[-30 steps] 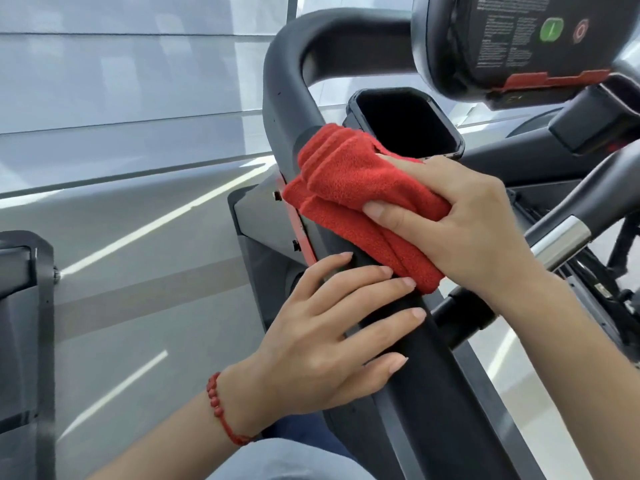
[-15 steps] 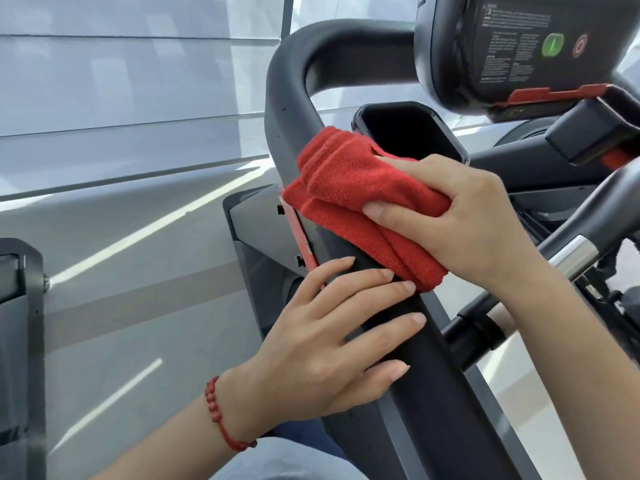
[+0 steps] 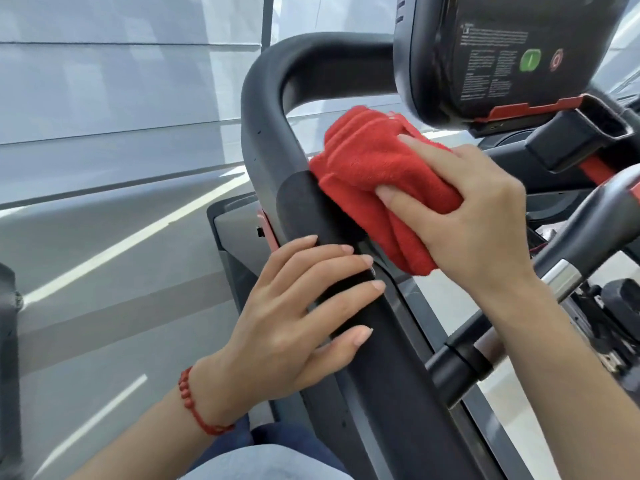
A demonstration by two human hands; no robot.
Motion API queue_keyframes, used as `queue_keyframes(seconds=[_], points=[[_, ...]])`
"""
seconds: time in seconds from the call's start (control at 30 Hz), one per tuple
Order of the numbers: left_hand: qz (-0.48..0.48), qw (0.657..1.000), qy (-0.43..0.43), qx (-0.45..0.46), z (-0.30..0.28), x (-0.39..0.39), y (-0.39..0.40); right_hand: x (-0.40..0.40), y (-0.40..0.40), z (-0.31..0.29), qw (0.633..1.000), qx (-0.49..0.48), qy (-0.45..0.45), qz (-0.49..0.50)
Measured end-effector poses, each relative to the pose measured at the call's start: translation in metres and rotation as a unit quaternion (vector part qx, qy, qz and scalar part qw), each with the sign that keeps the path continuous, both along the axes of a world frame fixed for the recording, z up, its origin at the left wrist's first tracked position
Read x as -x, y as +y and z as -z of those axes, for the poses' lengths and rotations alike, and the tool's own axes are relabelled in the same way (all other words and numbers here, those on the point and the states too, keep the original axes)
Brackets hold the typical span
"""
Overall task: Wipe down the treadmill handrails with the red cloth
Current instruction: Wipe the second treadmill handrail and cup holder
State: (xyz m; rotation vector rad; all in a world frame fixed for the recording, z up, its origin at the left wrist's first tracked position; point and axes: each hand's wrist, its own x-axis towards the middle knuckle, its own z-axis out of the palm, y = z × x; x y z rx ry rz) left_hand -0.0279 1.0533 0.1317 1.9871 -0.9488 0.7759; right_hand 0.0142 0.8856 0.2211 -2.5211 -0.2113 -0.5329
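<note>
Nearest, we rest our left hand point(image 3: 294, 320) flat on the black handrail point(image 3: 363, 341), fingers straight. Beyond it, our right hand point(image 3: 467, 216) grips the bunched red cloth point(image 3: 374, 171) against the rail's inner side, below the console point(image 3: 502, 57).

Red cloth point(image 3: 377, 174); black handrail point(image 3: 277, 98); red bead bracelet point(image 3: 194, 403); green console button point(image 3: 530, 60).

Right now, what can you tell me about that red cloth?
The red cloth looks like soft, fuzzy fleece, bunched into thick folds. The right hand grips it, fingers and thumb curled over the wad, pressing it against the inner side of the black handrail just below its bend. One end hangs down past the palm. The left hand rests on the rail below, apart from the cloth.
</note>
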Motion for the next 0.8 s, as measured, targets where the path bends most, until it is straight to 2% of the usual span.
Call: queue_keyframes(seconds=[0.1, 0.37, 0.63, 0.8], points=[[-0.025, 1.0, 0.013, 0.0, -0.001, -0.014, 0.006, -0.01, -0.002, 0.006, 0.999, 0.027, 0.026, 0.037], [-0.035, 0.999, 0.023, 0.001, 0.003, -0.032, 0.009, -0.035, 0.019, 0.01, 0.995, 0.08, 0.039, 0.044], [-0.038, 0.999, 0.031, -0.007, -0.001, -0.033, 0.007, -0.009, -0.005, 0.017, 0.997, 0.064, 0.031, 0.022], [-0.043, 0.998, 0.034, -0.032, -0.008, -0.042, 0.004, -0.009, -0.023, 0.013, 0.996, 0.049, 0.038, 0.058]])
